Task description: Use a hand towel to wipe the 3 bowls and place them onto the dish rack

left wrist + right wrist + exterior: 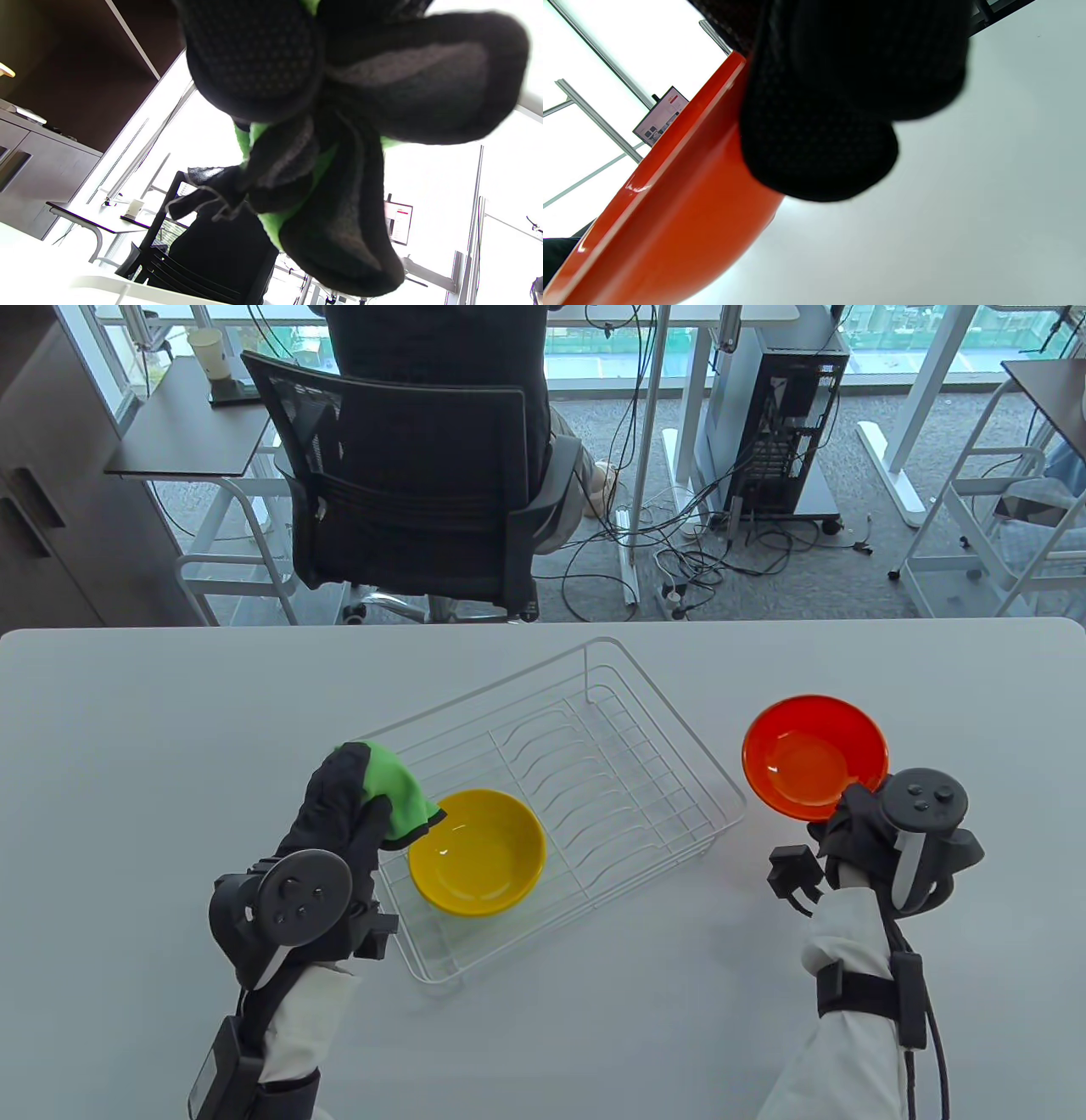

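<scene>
Nearest the viewer, the left hand [339,823] sits just left of the dish rack [679,763], its grip bunched round a green towel [392,789]; the left wrist view shows green cloth squeezed between the curled fingers [339,237]. The towel hangs over the rack's near left corner, touching or almost touching the rim of the yellow bowl [477,853], which sits upright inside the rack at its near end.

To the right of the rack, the right hand [857,823] pinches the near rim of the red bowl [814,757]. The right wrist view shows a fingertip [818,144] pressed over the rim with the bowl tilted and its far side lifted off the table [127,746], so it is held, not resting flat. The rest of the rack, with its row of wire slots, holds nothing. Only two bowls show; the third is not in view.

The red bowl looks like glossy, stiff plastic or glazed ware: light enough for a one-handed rim pinch, but slick, so a thumb-inside, fingers-outside hold on the rim is probably safest while the soft towel is worked around the inside. The towel is limp and will fold to the curve.

Beyond the table stand an office chair [407,475] and a computer tower [780,415].
</scene>
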`<state>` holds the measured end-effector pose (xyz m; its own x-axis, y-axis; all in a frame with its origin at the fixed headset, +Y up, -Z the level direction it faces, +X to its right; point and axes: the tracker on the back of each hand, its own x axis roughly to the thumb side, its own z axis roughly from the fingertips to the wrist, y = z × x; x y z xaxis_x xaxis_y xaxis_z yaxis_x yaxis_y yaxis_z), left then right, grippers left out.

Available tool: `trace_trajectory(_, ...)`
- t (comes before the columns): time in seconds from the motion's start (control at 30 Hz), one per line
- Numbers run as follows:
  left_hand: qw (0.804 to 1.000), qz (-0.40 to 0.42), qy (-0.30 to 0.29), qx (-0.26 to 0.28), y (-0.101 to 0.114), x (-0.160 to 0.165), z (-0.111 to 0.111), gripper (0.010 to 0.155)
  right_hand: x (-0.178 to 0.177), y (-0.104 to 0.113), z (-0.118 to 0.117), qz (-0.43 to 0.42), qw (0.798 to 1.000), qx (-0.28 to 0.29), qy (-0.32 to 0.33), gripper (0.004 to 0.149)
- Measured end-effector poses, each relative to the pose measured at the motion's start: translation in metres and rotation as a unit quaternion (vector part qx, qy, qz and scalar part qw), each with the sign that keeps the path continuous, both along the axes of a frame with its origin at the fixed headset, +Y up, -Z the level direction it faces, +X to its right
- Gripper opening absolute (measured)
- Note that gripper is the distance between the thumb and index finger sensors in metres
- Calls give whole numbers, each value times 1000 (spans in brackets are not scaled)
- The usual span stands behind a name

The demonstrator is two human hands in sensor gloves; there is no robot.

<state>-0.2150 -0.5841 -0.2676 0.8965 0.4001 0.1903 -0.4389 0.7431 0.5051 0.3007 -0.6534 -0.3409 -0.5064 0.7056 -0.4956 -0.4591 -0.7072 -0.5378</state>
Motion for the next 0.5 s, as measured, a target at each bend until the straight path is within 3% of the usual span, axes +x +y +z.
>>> trace_trajectory(0.23, 1000, 24, -4, -5, 14, 16, -3, 60, -41, 32, 9, 42, 995, 50, 70, 52)
trace_trajectory(0.5, 999, 22, -31, -7, 10, 31, -4, 60, -98, 53, 23, 91, 981, 85, 151, 52)
